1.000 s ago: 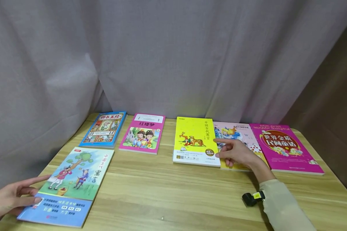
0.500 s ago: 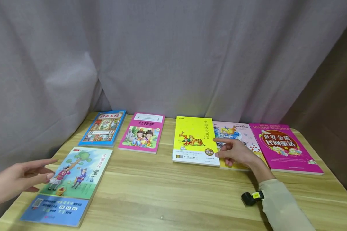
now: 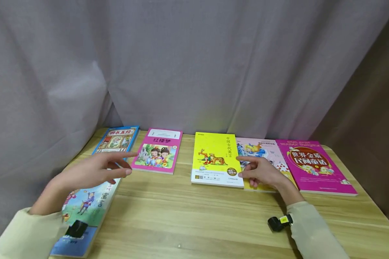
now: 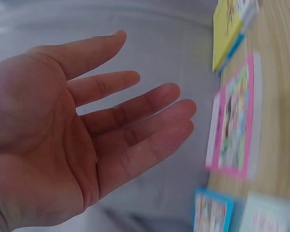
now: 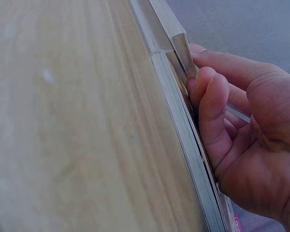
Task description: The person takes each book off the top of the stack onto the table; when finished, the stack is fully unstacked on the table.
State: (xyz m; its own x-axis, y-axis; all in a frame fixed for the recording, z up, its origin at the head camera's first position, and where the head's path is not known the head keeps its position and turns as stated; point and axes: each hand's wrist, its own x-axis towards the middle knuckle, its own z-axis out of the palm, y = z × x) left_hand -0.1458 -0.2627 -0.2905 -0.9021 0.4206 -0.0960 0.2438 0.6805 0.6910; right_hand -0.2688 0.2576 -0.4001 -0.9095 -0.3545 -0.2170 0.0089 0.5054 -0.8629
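Observation:
My right hand (image 3: 262,171) grips the right edge of a yellow book (image 3: 214,154), its index finger and thumb at that edge. In the right wrist view my right hand (image 5: 251,106) has curled fingers at the book's corner (image 5: 181,46). Fingers loosely extended, my left hand (image 3: 97,169) hangs over the left side of the table and holds nothing. Below its wrist lies a green and blue book (image 3: 87,212), partly hidden. The left fingertips overlap the left edge of a pink book (image 3: 159,153) in the head view.
A blue-bordered book (image 3: 116,140) lies at the back left, partly behind the left hand. A pale pink book (image 3: 262,147) sits partly under the yellow one, beside a magenta book (image 3: 314,165). Grey curtain (image 3: 194,64) hangs behind the wooden table (image 3: 188,216).
My left hand has let go of the green and blue book, lifted off, and moved right toward the pink book. My right hand stays at the yellow book's edge.

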